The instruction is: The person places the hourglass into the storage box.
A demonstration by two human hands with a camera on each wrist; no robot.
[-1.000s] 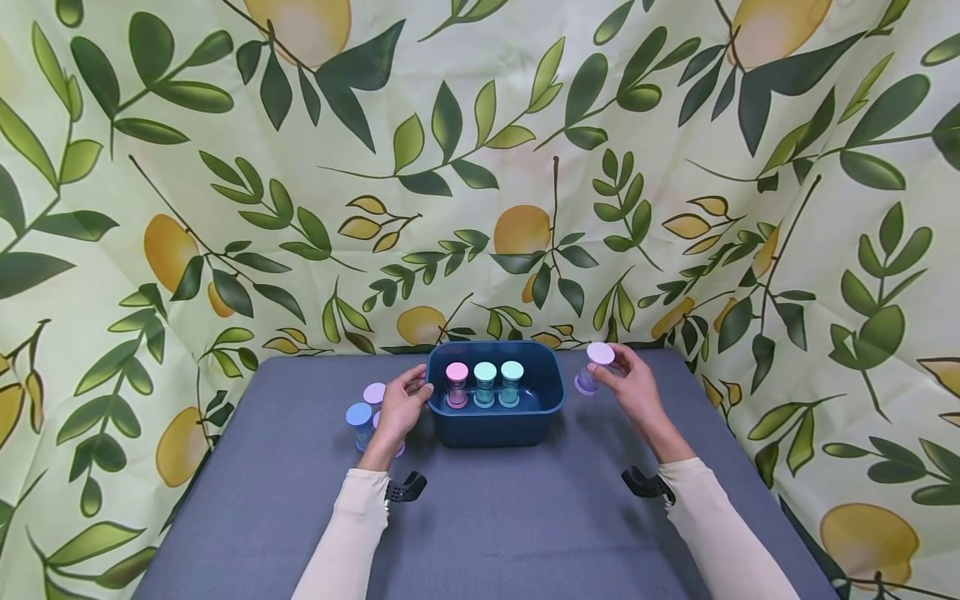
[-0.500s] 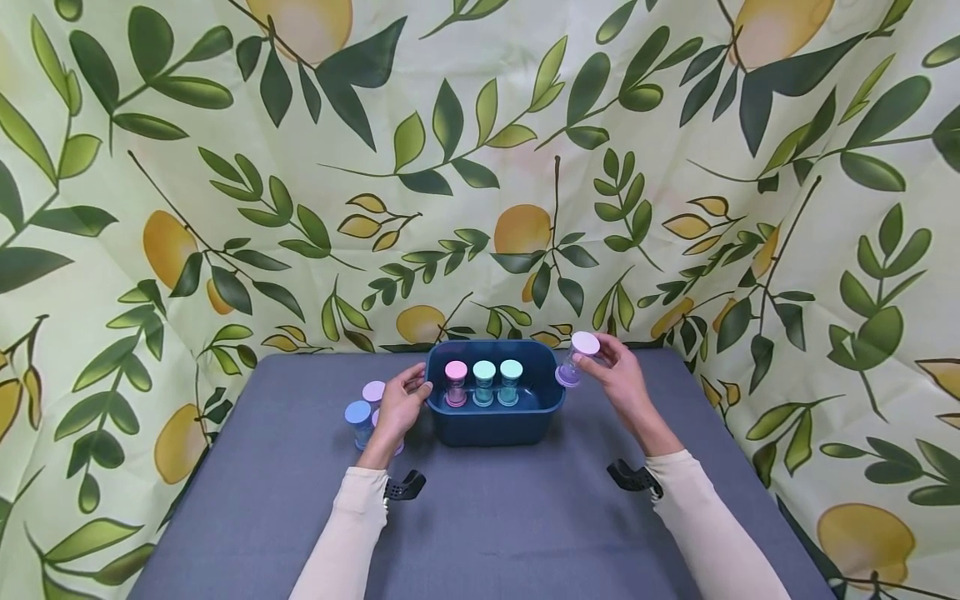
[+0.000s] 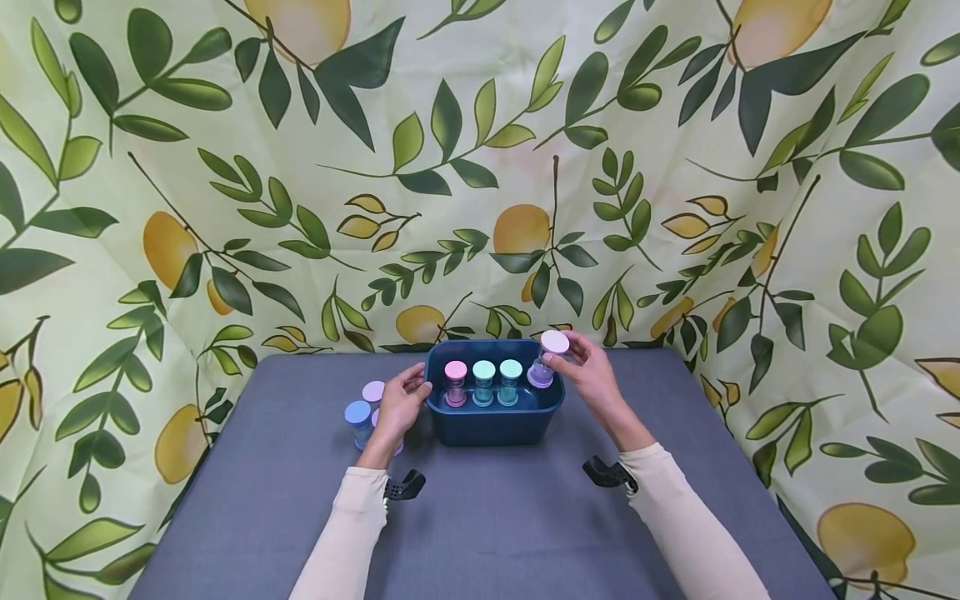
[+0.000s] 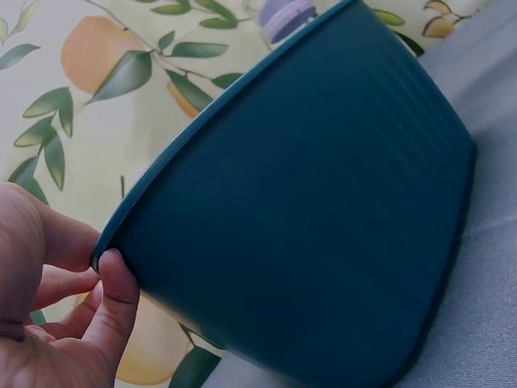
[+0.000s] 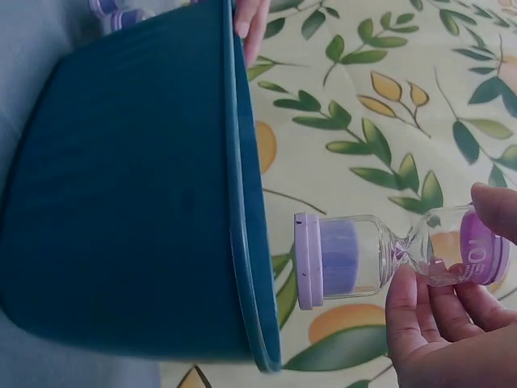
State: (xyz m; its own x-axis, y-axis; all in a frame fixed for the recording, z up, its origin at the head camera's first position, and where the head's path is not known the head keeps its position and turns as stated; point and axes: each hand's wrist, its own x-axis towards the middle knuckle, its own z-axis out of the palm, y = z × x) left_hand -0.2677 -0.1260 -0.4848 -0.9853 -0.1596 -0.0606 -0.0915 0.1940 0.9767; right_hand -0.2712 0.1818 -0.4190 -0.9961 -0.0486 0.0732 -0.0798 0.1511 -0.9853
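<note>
A dark blue plastic bin (image 3: 495, 429) stands near the table's back edge. Inside it, a pink hourglass (image 3: 456, 385) and two mint-green hourglasses, one in the middle (image 3: 483, 385) and one to its right (image 3: 510, 383), stand in a row. My left hand (image 3: 401, 407) pinches the bin's left rim between thumb and fingers, as the left wrist view also shows. My right hand (image 3: 592, 375) holds a purple hourglass (image 5: 355, 255) by its upper end, thumb on one side and fingers on the other. In the right wrist view its lower cap is just above the bin's rim (image 5: 242, 202).
Left of the bin, partly behind my left hand, several more hourglasses stand on the grey table (image 3: 480, 517), among them a blue one (image 3: 360, 423) and a lilac one (image 3: 373, 392). A leaf-and-fruit patterned cloth (image 3: 465, 167) hangs behind and beside the table.
My right hand has moved left with the purple hourglass, from beside the bin to above its right end. My left hand stays on the rim, and the bin has not moved.
</note>
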